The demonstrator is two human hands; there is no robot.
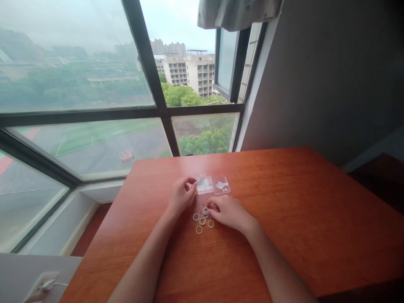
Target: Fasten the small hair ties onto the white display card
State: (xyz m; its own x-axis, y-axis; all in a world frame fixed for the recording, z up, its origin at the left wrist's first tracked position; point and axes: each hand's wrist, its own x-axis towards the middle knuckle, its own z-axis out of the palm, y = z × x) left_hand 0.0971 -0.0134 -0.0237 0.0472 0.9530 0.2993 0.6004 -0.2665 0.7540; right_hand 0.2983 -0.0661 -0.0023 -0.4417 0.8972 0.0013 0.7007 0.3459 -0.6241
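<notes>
Curling left hand [182,195] at plastic box's [207,185] nine o'clock, right hand [227,210] at rings' [205,214] three, leaving grips uncertain; best pinching singly.

The right hand [227,211] hides part of the ring pile [205,213]; whether it or the left hand [183,194] pinches a ring is too small to tell. The top edge cuts off the curtain [235,14], and the bottom edge both forearms [274,265].
</notes>
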